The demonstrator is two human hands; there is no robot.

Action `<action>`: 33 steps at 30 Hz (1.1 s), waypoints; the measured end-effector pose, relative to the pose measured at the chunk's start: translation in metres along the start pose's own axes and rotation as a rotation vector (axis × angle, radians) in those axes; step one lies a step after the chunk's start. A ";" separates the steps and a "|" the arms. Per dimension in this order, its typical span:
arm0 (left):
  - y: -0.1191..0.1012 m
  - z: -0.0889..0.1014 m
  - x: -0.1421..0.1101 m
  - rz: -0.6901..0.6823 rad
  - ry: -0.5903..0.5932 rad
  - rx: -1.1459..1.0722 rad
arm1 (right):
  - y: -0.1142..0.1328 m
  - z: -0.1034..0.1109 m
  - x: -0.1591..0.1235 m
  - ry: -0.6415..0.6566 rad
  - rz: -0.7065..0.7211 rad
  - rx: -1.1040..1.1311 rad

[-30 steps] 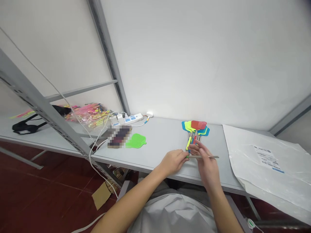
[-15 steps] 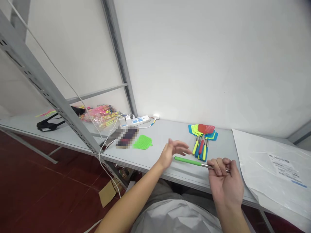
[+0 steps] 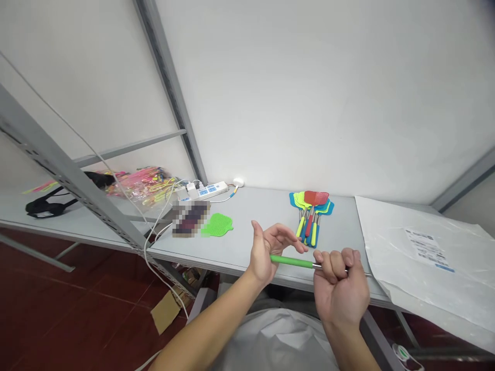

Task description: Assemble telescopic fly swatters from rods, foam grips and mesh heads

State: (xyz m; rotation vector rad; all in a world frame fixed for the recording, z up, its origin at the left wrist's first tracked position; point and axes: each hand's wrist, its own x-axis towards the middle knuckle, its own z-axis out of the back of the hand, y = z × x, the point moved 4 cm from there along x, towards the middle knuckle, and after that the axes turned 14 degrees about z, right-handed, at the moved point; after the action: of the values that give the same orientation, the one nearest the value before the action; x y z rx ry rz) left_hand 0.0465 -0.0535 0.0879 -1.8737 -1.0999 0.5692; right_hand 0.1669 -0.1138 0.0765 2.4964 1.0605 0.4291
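Observation:
My right hand (image 3: 340,286) is closed round the metal shaft of a fly swatter handle (image 3: 292,262) with a green grip, held level above the table's front edge. A short length of thin rod shows past the right side of that fist. My left hand (image 3: 270,252) is open, its fingers and thumb apart, with the palm against the free end of the green grip. A loose green fly swatter head (image 3: 218,225) lies flat on the table to the left. Behind my hands rests a pile of fly swatters (image 3: 311,216) with red, yellow and blue heads.
A white plastic sheet (image 3: 421,257) with a printed label covers the table's right end. At the back left stands a power strip (image 3: 209,190) with plugs and white cables. Bagged colourful items (image 3: 143,185) and a black strap-like object (image 3: 50,203) lie beyond the metal upright (image 3: 77,175).
My left palm has come up against the end of the green grip. My right fist has shifted left along with the handle, and the whole view has turned slightly right.

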 end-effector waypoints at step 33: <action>0.003 0.036 -0.045 0.156 -0.078 0.898 | -0.016 0.029 0.036 -0.030 -0.250 0.024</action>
State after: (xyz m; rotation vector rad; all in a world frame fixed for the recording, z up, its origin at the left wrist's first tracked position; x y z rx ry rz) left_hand -0.0015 -0.0765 0.0650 -1.1488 -0.5761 1.0260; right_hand 0.1932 -0.0841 0.0477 2.3416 1.3510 0.3049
